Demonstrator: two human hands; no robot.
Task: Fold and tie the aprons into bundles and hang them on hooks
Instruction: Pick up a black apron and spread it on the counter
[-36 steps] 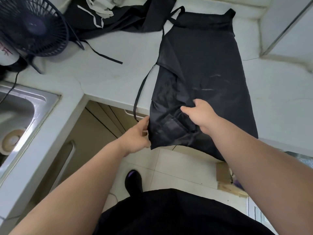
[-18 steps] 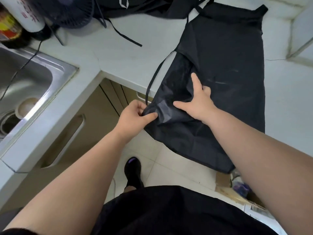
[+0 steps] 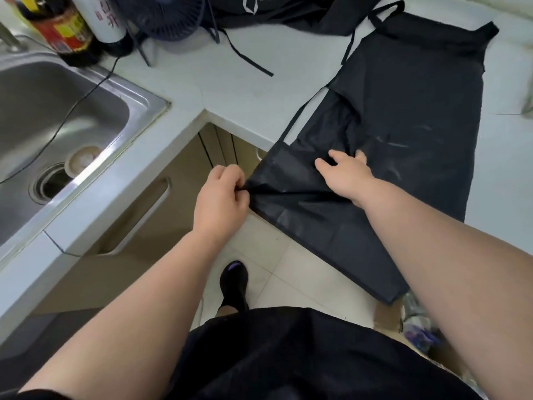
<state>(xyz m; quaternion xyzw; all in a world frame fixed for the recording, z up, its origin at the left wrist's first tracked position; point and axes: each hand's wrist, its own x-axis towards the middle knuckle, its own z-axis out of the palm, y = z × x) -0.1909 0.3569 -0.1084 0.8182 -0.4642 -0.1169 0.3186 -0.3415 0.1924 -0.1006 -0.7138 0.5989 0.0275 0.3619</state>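
Outward toward the sink [image 3: 57,111] the left hand [image 3: 219,197] has drawn the apron's near corner since half a second ago, so the flap that sagged off the counter edge now runs taut between the two hands. Its thumb and forefinger pinch that corner tight, the other fingers curled in. Right of those fingers the apron [image 3: 418,96] lies lengthwise on the counter [image 3: 245,90], its lower end hanging over the edge above the floor, one strap [image 3: 302,116] trailing just beyond the left fingertips. Further right, the right hand [image 3: 346,171], whose forefinger lay stretched flat before, has bent its fingers and clutches a gather of cloth (how firmly, I cannot tell). By my reading the side flap is being straightened for a lengthwise fold, so tying and hanging lie ahead; more aprons [image 3: 288,10] wait heaped beyond both hands' fingertips.
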